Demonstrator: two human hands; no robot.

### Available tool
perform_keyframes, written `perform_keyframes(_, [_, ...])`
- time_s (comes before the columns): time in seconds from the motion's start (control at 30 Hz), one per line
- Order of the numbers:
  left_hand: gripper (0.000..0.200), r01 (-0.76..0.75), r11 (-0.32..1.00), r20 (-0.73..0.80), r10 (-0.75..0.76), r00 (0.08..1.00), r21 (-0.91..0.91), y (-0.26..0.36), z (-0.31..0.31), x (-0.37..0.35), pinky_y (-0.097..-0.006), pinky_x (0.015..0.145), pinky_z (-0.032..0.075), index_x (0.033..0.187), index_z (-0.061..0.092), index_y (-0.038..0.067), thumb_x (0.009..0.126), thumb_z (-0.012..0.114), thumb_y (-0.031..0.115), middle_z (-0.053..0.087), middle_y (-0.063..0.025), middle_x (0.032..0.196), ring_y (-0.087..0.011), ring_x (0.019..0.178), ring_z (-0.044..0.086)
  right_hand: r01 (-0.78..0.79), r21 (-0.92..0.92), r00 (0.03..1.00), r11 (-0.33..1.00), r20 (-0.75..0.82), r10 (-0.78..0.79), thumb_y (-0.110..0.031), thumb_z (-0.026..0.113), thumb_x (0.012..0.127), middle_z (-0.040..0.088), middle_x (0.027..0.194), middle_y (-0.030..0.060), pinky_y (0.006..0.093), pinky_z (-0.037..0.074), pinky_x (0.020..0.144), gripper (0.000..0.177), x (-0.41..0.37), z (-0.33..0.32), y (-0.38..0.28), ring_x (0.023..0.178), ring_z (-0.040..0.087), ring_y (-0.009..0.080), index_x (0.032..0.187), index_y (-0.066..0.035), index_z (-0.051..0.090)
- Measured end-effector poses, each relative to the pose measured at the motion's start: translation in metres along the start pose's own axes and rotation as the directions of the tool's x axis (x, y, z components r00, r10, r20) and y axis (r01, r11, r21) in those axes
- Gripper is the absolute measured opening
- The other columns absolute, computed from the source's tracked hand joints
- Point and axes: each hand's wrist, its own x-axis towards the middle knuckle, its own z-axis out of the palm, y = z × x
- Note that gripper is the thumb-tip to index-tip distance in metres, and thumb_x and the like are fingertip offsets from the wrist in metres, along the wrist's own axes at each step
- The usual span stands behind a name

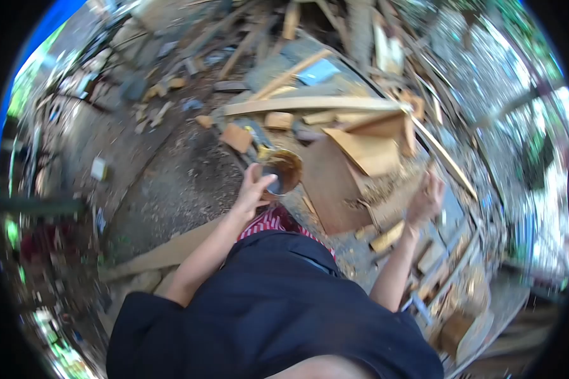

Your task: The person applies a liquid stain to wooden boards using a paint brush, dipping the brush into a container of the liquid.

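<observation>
A round container [289,172] with yellow-brown stains inside is held at its left rim by my left hand [254,189], thumb and fingers closed on it. The container is tilted, and its inside faces up toward the camera. Out to the right, my right hand [427,196] is raised over the wood pieces with its fingers drawn together. Blur hides whether a small thing is between them. Just left of that hand lie a brown board [335,189] and wood shavings [382,189].
A long pale wooden strip [310,105] crosses beyond the container. Wood blocks [278,120], a blue sheet [317,72] and offcuts lie around it. Dark dirt ground [177,170] spreads to the left. A wooden block [455,330] lies at the lower right.
</observation>
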Motion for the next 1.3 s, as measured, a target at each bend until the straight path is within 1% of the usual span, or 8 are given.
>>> perform_keyframes(0.1, [0.093, 0.027, 0.998, 0.006, -0.027, 1.000, -0.048, 0.001, -0.005, -0.007, -0.0554, 0.086, 0.049, 0.150, 0.020, 0.024, 0.077, 0.076, 0.037, 0.039, -0.0166, 0.143, -0.0351, 0.122, 0.049, 0.333, -0.099, 0.940, 0.938, 0.114, -0.322, -0.015, 0.053, 0.098, 0.063, 0.097, 0.0132, 0.0404, 0.048, 0.081, 0.017, 0.025, 0.035, 0.018, 0.096, 0.060, 0.0311, 0.103, -0.004, 0.064])
perform_keyframes(0.17, [0.094, -0.001, 0.999, -0.078, -0.002, 0.997, -0.047, -0.013, -0.011, -0.001, -0.0555, 0.087, 0.049, 0.150, 0.023, 0.023, 0.075, 0.077, 0.039, 0.044, -0.0167, 0.140, -0.0344, 0.122, 0.050, 0.088, 0.288, 0.960, 0.953, 0.231, -0.158, -0.012, 0.044, 0.101, 0.062, 0.096, 0.0133, 0.0418, 0.048, 0.081, 0.022, 0.041, 0.060, 0.005, 0.097, 0.061, 0.0309, 0.111, -0.004, 0.062])
perform_keyframes(0.23, [0.086, -0.070, 0.995, -0.126, 0.061, 0.990, -0.073, -0.025, -0.015, 0.005, -0.0517, 0.088, 0.050, 0.149, 0.023, 0.020, 0.080, 0.074, 0.034, 0.043, -0.0138, 0.139, -0.0280, 0.120, 0.052, -0.169, 0.800, 0.980, 0.576, 0.197, 0.014, -0.019, 0.045, 0.099, 0.062, 0.099, 0.0168, 0.0421, 0.044, 0.090, 0.024, 0.060, 0.089, -0.015, 0.102, 0.055, 0.0324, 0.107, -0.005, 0.063])
perform_keyframes(0.37, [0.091, -0.064, 0.991, -0.233, 0.036, 0.972, -0.114, -0.031, -0.029, -0.016, -0.0498, 0.088, 0.050, 0.151, 0.020, 0.020, 0.080, 0.074, 0.038, 0.040, -0.0113, 0.145, -0.0290, 0.127, 0.046, 0.274, 0.315, 0.940, 0.909, 0.114, -0.322, -0.036, 0.042, 0.103, 0.061, 0.113, 0.0193, 0.0420, 0.041, 0.097, 0.040, 0.103, 0.126, -0.018, 0.112, 0.053, 0.0367, 0.124, -0.006, 0.059])
perform_keyframes(0.7, [0.094, 0.001, 0.951, -0.423, -0.139, 0.895, -0.310, -0.078, -0.059, -0.058, -0.0579, 0.093, 0.047, 0.151, 0.020, 0.021, 0.078, 0.075, 0.042, 0.035, -0.0107, 0.149, -0.0347, 0.133, 0.039, 0.053, 0.304, 0.699, 0.951, 0.669, -0.253, -0.031, 0.062, 0.095, 0.063, 0.114, 0.0172, 0.0406, 0.049, 0.086, 0.045, 0.121, 0.113, -0.034, 0.105, 0.061, 0.0285, 0.133, -0.009, 0.052])
perform_keyframes(0.83, [0.095, 0.053, 0.944, -0.351, -0.173, 0.920, -0.326, -0.073, -0.060, -0.058, -0.0593, 0.094, 0.046, 0.151, 0.019, 0.022, 0.077, 0.075, 0.042, 0.033, -0.0104, 0.150, -0.0350, 0.135, 0.037, 0.161, 0.479, 0.685, 0.863, 0.575, -0.447, -0.005, 0.064, 0.089, 0.060, 0.123, 0.0174, 0.0374, 0.048, 0.093, 0.055, 0.124, 0.119, -0.011, 0.108, 0.063, 0.0286, 0.140, -0.011, 0.045])
perform_keyframes(1.17, [0.096, -0.122, 0.932, -0.304, 0.013, 0.953, -0.341, -0.074, -0.095, -0.039, -0.0556, 0.089, 0.050, 0.151, 0.022, 0.025, 0.074, 0.077, 0.042, 0.039, -0.0144, 0.145, -0.0347, 0.129, 0.044, 0.464, 0.089, 0.722, 0.881, 0.538, -0.435, -0.024, 0.072, 0.085, 0.061, 0.122, 0.0235, 0.0415, 0.048, 0.093, 0.063, 0.124, 0.109, 0.015, 0.109, 0.062, 0.0368, 0.137, 0.000, 0.047])
perform_keyframes(1.3, [0.098, -0.095, 0.907, -0.304, -0.038, 0.952, -0.410, -0.093, -0.127, -0.055, -0.0610, 0.093, 0.045, 0.151, 0.019, 0.025, 0.074, 0.077, 0.041, 0.037, -0.0149, 0.146, -0.0361, 0.131, 0.041, 0.402, 0.208, 0.713, 0.892, 0.539, -0.447, -0.028, 0.073, 0.085, 0.066, 0.095, 0.0175, 0.0406, 0.051, 0.072, 0.044, 0.096, 0.100, -0.004, 0.081, 0.064, 0.0314, 0.110, 0.005, 0.060])
